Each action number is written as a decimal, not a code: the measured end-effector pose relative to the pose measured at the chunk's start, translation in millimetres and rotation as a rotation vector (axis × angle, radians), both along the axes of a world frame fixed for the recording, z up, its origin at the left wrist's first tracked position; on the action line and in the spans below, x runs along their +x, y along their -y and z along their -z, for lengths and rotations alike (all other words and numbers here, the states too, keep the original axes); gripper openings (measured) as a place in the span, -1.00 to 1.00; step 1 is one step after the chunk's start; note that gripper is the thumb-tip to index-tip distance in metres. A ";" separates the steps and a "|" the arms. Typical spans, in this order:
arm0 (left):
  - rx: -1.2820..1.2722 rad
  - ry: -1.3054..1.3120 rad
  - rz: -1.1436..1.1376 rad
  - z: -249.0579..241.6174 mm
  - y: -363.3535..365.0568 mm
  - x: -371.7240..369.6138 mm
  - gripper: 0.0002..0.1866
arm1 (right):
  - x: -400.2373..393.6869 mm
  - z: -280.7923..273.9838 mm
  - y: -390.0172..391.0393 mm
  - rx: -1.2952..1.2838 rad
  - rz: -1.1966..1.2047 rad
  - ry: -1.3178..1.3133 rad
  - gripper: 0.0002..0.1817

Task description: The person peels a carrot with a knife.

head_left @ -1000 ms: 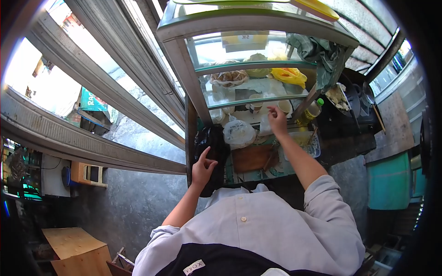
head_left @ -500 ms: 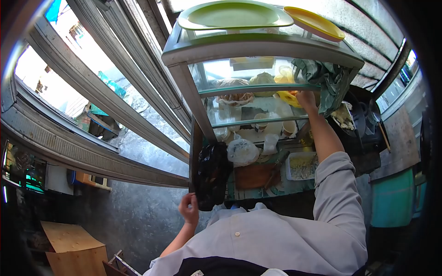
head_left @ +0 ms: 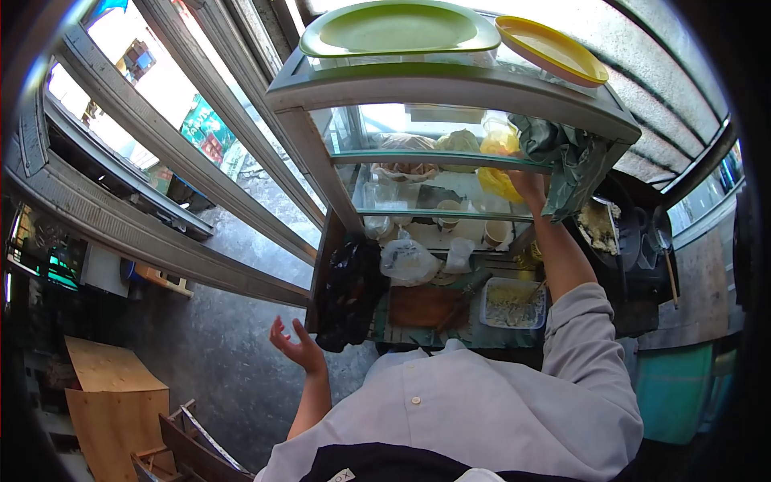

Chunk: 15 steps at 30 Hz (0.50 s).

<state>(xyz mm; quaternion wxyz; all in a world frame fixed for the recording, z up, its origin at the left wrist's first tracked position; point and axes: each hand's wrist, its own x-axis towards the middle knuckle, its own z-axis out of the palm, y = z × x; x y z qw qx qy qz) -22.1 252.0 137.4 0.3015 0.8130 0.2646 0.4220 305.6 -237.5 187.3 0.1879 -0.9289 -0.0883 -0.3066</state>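
Note:
My left hand (head_left: 299, 345) hangs in the air beside a black plastic bag (head_left: 350, 293), fingers spread and nothing in it. My right hand (head_left: 528, 186) reaches into a glass-shelved display cabinet (head_left: 450, 87), right at a yellow plastic bag (head_left: 499, 183). Its fingers are mostly hidden by the bag and the shelf edge, so I cannot tell whether they grip it. A dark green cloth (head_left: 574, 157) drapes over the cabinet's corner above my right forearm. Higher on the shelf stands a clear bag with yellow contents (head_left: 499, 136), next to a bag of pale green food (head_left: 458, 143).
Below the shelves lie a clear plastic bag (head_left: 409, 261), a brown cutting board (head_left: 426, 308) and a white tub (head_left: 514, 305). Paper cups (head_left: 495, 233) stand behind. A dark pan (head_left: 634, 221) is on the right. Green (head_left: 401, 30) and yellow trays (head_left: 554, 50) top the cabinet.
My left hand has moved left and opened from a loosely closed shape into spread fingers. My right hand stays inside the cabinet by the yellow bag. The view has shifted slightly.

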 end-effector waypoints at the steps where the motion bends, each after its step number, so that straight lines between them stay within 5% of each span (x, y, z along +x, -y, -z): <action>1: 0.025 0.043 0.058 4.5 10.3 -1.2 -0.62 | -0.1 -3.6 2.2 0.074 -0.079 0.097 -0.74; 4: -0.121 0.073 0.317 9.8 47.9 1.3 -0.68 | -6.6 -8.8 4.9 0.404 -0.271 0.177 -0.73; 8: -0.319 0.094 0.476 14.7 93.2 20.2 -0.69 | -27.2 1.9 -5.5 0.959 -0.063 -0.186 -0.70; 10: -0.365 -0.058 0.493 8.3 107.6 20.7 -0.68 | -37.5 11.7 -4.2 0.962 -0.070 -0.192 -0.63; 12: -0.405 -0.189 0.515 1.3 121.3 28.2 -0.67 | -38.7 29.8 -2.4 0.613 -0.189 0.256 -0.59; 13: -0.290 -0.167 0.533 -0.2 128.3 32.2 -0.66 | -43.8 46.4 3.7 0.611 -0.193 0.251 -0.59; 15: -0.212 -0.173 0.575 -2.6 138.4 35.1 -0.70 | -73.1 79.8 22.9 -0.112 0.036 0.258 -0.66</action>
